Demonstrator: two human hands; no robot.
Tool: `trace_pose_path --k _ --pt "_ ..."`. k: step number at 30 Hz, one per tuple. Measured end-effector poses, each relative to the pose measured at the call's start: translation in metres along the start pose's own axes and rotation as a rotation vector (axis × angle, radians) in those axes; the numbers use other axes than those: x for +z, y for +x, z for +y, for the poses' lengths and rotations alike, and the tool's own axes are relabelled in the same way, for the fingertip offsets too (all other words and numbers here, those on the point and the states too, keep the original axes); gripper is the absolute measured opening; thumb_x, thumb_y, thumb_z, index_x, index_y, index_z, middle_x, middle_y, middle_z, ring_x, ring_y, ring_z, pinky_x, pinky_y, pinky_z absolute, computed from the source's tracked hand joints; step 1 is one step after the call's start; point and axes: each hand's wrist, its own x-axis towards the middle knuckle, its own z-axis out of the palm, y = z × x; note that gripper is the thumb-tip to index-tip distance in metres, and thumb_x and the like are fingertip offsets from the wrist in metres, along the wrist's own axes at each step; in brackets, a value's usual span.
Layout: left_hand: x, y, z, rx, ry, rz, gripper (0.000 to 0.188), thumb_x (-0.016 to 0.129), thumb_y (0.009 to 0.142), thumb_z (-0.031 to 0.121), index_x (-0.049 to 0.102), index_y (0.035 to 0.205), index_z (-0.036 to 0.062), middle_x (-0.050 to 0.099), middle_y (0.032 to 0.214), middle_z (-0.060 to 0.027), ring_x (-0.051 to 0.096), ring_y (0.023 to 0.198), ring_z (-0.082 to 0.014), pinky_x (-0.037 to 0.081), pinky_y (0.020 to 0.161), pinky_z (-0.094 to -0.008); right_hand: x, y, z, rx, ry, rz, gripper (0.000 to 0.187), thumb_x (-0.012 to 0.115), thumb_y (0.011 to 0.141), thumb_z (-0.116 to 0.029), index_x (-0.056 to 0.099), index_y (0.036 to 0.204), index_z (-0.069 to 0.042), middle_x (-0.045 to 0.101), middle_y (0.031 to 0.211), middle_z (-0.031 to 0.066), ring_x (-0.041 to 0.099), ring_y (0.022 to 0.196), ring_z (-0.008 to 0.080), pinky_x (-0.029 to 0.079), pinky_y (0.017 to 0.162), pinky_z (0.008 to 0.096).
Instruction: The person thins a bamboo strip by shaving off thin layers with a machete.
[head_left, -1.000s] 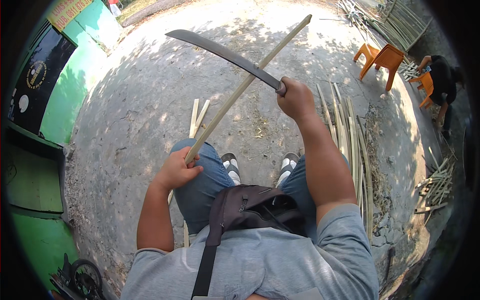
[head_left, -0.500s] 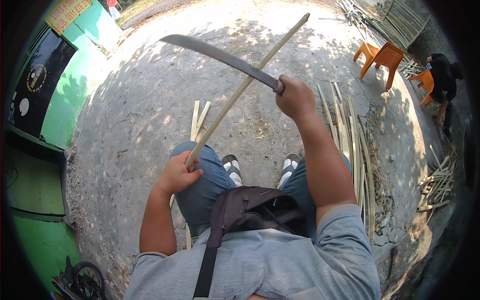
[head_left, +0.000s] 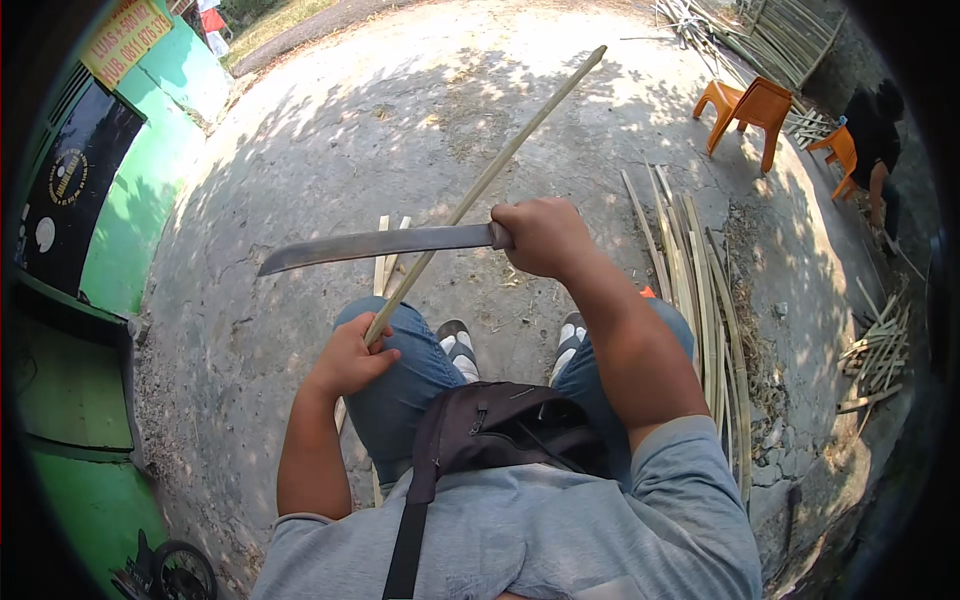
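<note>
My left hand (head_left: 350,356) is closed around the lower part of a long, pale bamboo strip (head_left: 490,172), beside my left knee. The strip slants up and away to the right. In my right hand (head_left: 543,236) is the handle of a machete (head_left: 385,243), its long dark blade pointing left. The blade crosses the strip a little above my left hand; whether its edge bites into the strip I cannot tell. Behind the blade, two more pale strips (head_left: 380,262) stick out past my left knee.
Many bamboo strips (head_left: 700,290) lie along my right leg, and a heap of short pieces (head_left: 877,345) lies farther right. Orange plastic chairs (head_left: 745,112) stand at the far right, near a person in black (head_left: 873,140). A green wall (head_left: 130,240) and a motorbike wheel (head_left: 185,572) are on the left.
The machete has come down along the strip toward my left hand, its blade swinging from up-left to nearly level. My left hand keeps its hold, and the strip's far end dips slightly.
</note>
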Motion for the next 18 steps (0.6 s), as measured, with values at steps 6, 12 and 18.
trace_pose_path --k 6,12,18 --pt "0.005 -0.007 -0.006 0.056 0.010 0.079 0.030 0.082 0.084 0.011 0.063 0.106 0.0030 0.054 0.068 0.0011 0.051 0.063 -0.0094 0.044 0.060 -0.0305 -0.003 0.007 0.033 0.174 0.076 0.110 0.013 0.064 0.095 -0.023 0.073 0.092 -0.014 0.072 0.083 0.0173 0.070 0.082 0.0416 0.055 0.074 0.0539" --pt "0.007 -0.005 -0.006 0.059 -0.046 0.118 0.030 0.082 0.085 0.011 0.063 0.106 0.0031 0.052 0.066 0.0021 0.049 0.061 -0.0091 0.044 0.059 -0.0300 -0.013 0.005 0.049 0.286 0.163 0.183 0.014 0.063 0.096 -0.023 0.074 0.093 -0.014 0.072 0.082 0.0177 0.070 0.081 0.0422 0.055 0.072 0.0531" --pt "0.007 -0.010 -0.008 0.065 -0.028 0.116 0.029 0.081 0.085 0.011 0.063 0.106 0.0028 0.052 0.065 0.0017 0.048 0.060 -0.0099 0.043 0.058 -0.0306 -0.027 0.006 0.015 0.088 -0.074 0.097 0.005 0.068 0.087 -0.018 0.072 0.087 -0.015 0.071 0.079 0.0147 0.071 0.079 0.0395 0.055 0.070 0.0511"
